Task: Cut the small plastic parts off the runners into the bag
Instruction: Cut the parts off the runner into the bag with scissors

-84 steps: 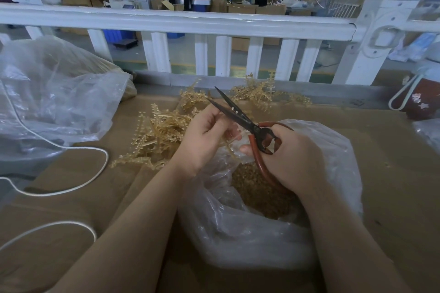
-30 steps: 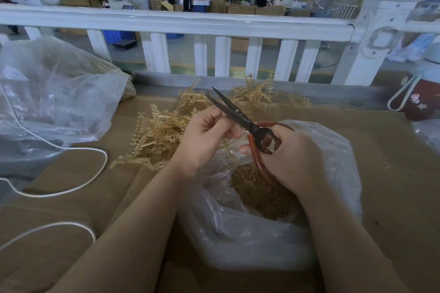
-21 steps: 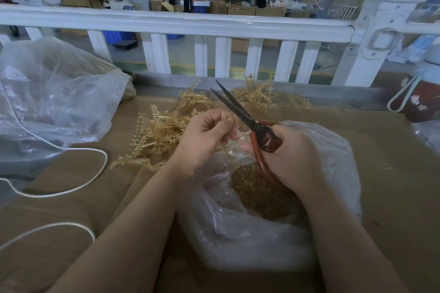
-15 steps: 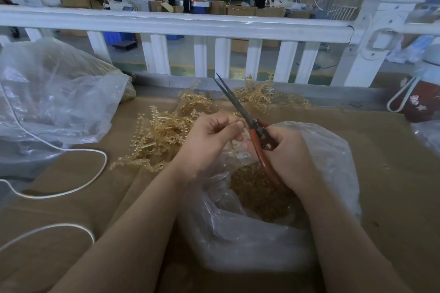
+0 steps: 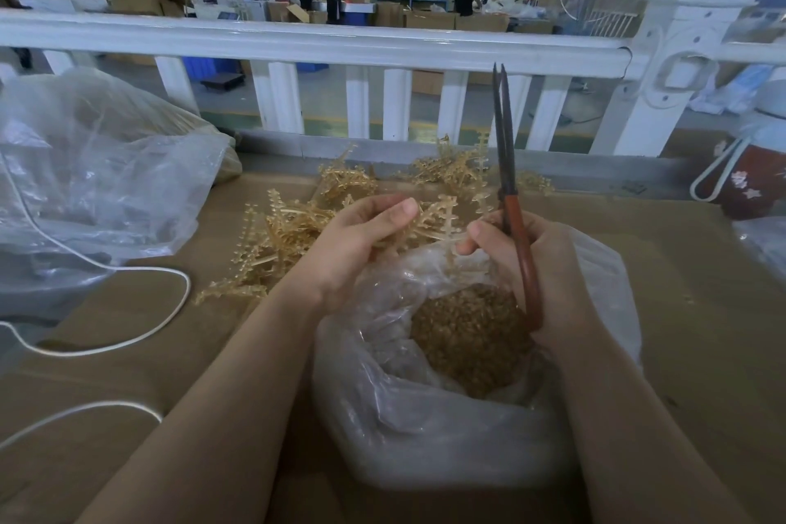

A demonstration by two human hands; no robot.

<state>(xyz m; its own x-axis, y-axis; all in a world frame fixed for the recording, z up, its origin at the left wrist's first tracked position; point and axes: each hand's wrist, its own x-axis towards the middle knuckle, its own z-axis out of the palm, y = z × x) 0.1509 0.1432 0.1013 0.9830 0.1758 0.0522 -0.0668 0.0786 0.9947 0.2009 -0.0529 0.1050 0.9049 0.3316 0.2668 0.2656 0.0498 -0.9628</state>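
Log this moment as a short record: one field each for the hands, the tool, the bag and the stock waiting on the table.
left hand: holds a runner over the bag's mouth
right hand: grips the scissors
scissors: blades closed, pointing up
bag: clear, open, holding cut parts
stock: pile of runners on the table

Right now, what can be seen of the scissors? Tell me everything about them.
The scissors have two long, dark, narrow blades that look like metal, nearly closed with a thin gap, pointing almost straight up in front of the white railing. Below the pivot run reddish-brown handles; only one long side of them shows. The right hand grips the handles, fingers curled round them, above the open clear bag of cut parts. Nothing lies between the blades.
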